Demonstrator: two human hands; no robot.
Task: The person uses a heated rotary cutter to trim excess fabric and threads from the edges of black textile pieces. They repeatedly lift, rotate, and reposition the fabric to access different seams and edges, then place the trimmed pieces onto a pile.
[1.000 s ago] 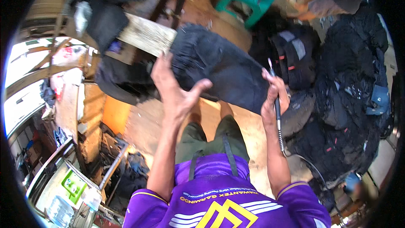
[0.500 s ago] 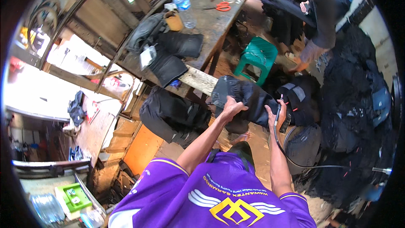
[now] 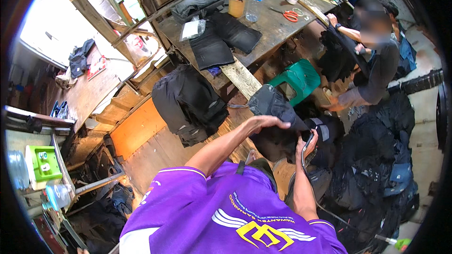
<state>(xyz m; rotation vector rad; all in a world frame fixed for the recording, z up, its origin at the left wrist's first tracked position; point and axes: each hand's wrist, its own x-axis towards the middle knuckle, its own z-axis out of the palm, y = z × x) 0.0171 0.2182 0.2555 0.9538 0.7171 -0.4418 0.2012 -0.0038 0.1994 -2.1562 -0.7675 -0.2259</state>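
Fingers of the left hand [image 3: 264,122] are partly hidden, so how far they curl cannot be told; the thumb points right, against or just over the near left side of dark cloth [image 3: 277,105]. The right hand [image 3: 306,146], by the near right end of that cloth, is closed around a slim black tool [image 3: 307,136], whose tip does not show; a cord [image 3: 332,213] trails toward the near right.

From the left hand, the cloth lies toward the far side and to the right. Its long axis slants from far left to near right, in line with the pale board [image 3: 241,76] whose near end reaches it. The left hand is nearer its middle, the right hand its near end.

Left of the cloth, brown floor [image 3: 157,148] shows between the left forearm and a pile of black clothes [image 3: 188,106]. A green stool [image 3: 305,79] sits close on the far right side, and a dark heap [image 3: 369,178] bounds the right. At the far left, the board juts past the edge of the tabletop [image 3: 278,37], where folded trousers [image 3: 212,51] lie.
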